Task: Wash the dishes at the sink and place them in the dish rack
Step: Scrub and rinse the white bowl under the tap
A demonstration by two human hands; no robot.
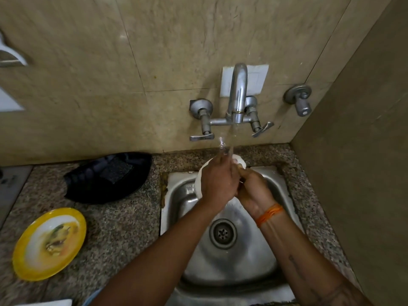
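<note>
A white plate (pixel 198 182) stands tilted over the back of the steel sink (pixel 223 261), mostly hidden behind my hands. My left hand (pixel 218 182) grips its left side with fingers spread over the face. My right hand (pixel 254 191), with an orange thread at the wrist, holds the plate's right edge. Water runs from the wall tap (pixel 237 96) onto the plate's top rim between both hands. A dirty yellow-rimmed plate (pixel 48 242) with food smears lies on the granite counter at the left.
A black tray (pixel 88 186) holding a dark scrub pad (pixel 116 171) sits on the counter left of the sink. Two lever handles flank the tap, and a separate valve (pixel 299 99) sticks out at the right. A side wall closes the right edge.
</note>
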